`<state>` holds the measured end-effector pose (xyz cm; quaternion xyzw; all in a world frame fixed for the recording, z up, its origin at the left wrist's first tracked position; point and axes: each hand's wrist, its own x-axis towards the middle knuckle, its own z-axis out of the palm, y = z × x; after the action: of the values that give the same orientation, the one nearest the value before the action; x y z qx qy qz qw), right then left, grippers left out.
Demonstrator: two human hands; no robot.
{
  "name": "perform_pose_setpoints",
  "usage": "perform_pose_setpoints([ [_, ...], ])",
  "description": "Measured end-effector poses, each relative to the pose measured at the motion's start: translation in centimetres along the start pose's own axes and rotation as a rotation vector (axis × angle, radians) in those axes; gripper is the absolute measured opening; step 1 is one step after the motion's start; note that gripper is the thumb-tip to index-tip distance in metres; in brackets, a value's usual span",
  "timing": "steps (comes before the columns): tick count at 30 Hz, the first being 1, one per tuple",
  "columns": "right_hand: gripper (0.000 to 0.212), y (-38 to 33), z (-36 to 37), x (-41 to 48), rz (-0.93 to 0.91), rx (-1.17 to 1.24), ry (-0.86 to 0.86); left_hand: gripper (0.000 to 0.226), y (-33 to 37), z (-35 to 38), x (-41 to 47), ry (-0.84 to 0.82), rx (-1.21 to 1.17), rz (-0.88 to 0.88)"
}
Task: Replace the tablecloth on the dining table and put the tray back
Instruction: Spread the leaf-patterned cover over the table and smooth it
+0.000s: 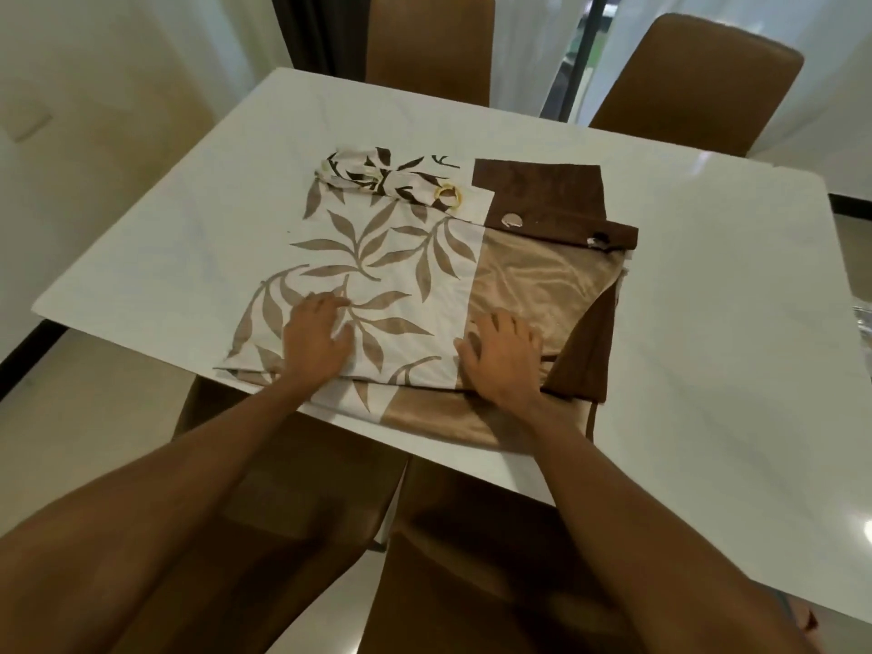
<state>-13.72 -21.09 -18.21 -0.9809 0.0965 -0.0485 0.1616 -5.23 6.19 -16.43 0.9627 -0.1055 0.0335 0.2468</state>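
Flatly, left hand (318,339), right hand (502,361), fingers (490,323) released on folded tablecloth (401,262), overhanging near edge, white table (188,205) around.

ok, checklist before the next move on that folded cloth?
1. Folded cloth lying flat on the table: ok.
2. Left hand and right hand both on it: ok.
3. Grip on an edge for unfolding: not ok, both hands press from above and no edge is pinched.
4. Near edge inside the table: not ok, it overhangs and a cord dangles off.
5. Tray whereabouts: cannot tell, none in view.
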Motion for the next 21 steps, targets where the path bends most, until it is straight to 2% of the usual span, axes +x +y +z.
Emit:
perform_pose_setpoints([
  [1,0.058,-0.3,0.3,0.3,-0.002,0.018,-0.074,0.055,0.9,0.5,0.3,-0.090,0.058,0.084],
  [3,0.065,0.1,1.3,-0.1,0.004,0.026,-0.179,0.062,3.2,1.2,1.0,-0.297,0.155,0.142],
  [6,0.071,1.9,2.2,-1.6,0.007,-0.003,-0.151,0.069,4.3,3.4,1.3,-0.514,0.219,0.109],
  [10,0.074,3.0,2.0,-2.6,0.048,-0.010,-0.109,0.085,4.5,5.2,1.3,-0.563,0.331,0.159],
  [15,0.074,5.1,1.0,-4.3,0.094,0.004,-0.093,0.088,7.1,6.3,1.1,-0.606,0.335,0.217],
  [17,0.069,6.2,0.5,-4.7,0.112,0.023,-0.096,0.086,8.9,7.1,0.1,-0.561,0.301,0.252],
  [19,0.059,7.7,-0.5,-5.4,0.158,0.158,-0.049,0.085,11.7,8.3,-1.7,-0.509,0.266,0.375],
  [21,0.044,9.1,-1.8,-6.7,0.214,0.361,0.114,0.084,14.8,9.9,-3.8,-0.496,0.242,0.531],
])
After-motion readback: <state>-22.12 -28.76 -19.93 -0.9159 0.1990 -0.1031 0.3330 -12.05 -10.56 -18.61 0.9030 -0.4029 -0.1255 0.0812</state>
